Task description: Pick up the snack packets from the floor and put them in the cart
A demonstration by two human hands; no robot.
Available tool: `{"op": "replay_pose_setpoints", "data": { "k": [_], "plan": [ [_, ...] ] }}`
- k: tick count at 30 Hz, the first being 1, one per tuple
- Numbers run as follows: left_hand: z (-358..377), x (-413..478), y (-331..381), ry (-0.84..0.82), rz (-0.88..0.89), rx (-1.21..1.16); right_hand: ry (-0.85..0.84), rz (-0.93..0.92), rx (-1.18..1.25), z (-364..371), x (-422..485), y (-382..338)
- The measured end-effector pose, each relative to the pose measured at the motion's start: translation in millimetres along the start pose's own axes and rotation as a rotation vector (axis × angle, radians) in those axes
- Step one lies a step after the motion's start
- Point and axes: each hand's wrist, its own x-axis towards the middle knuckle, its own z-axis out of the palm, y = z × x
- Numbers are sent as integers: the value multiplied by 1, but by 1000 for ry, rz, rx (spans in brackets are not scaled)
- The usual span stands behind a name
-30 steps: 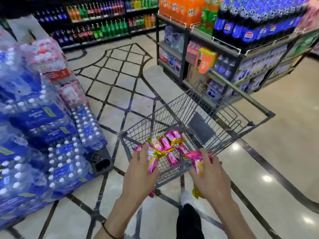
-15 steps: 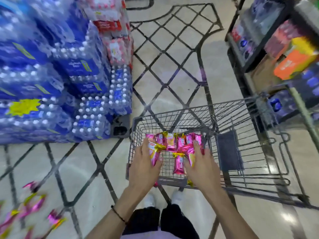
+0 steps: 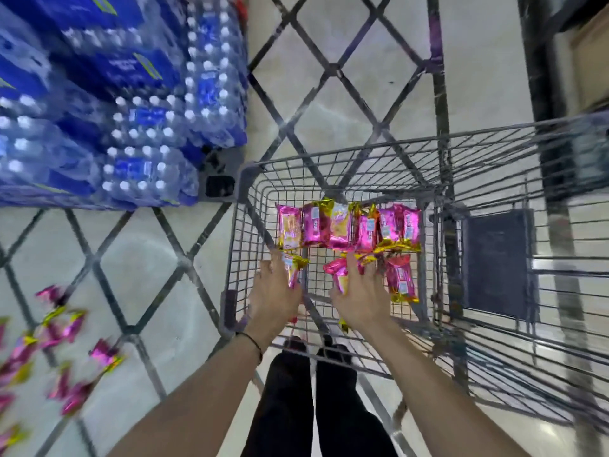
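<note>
A grey wire cart (image 3: 243, 174) stands right in front of me, seen from above. A row of several pink and gold snack packets (image 3: 346, 225) lies on its bottom, with one more packet (image 3: 401, 278) to the right. Both hands reach down inside the cart. My left hand (image 3: 273, 293) holds a packet (image 3: 294, 268) by its thumb side. My right hand (image 3: 361, 293) holds another packet (image 3: 340, 277), and a gold end sticks out under its palm. Several more packets (image 3: 59, 351) lie blurred on the floor at the lower left.
Stacked shrink-wrapped packs of water bottles (image 3: 131, 127) on a pallet (image 3: 219, 183) fill the upper left, close to the cart's corner. A dark shelf upright (image 3: 543, 94) stands at the right. The cart's dark seat flap (image 3: 497, 262) is on the right. My legs (image 3: 313, 397) are below.
My view has tilted further down. Both hands have sunk deeper into the cart, and most of the packets they carried now lie in a row on its bottom.
</note>
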Motion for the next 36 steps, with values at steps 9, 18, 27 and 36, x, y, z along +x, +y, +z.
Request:
{"op": "replay_pose_setpoints", "data": {
  "k": [9,18,27,36],
  "plan": [
    [72,86,-26,-63,-65,125,-39,54,45,85,95,6],
    [102,94,-40,3,-103,150,5,91,-52,115,124,9],
    [86,84,-28,-51,-118,118,-12,95,-94,95,106,12],
    [17,38,-12,-44,31,246,158,11,-256,31,41,17]
  ]
}}
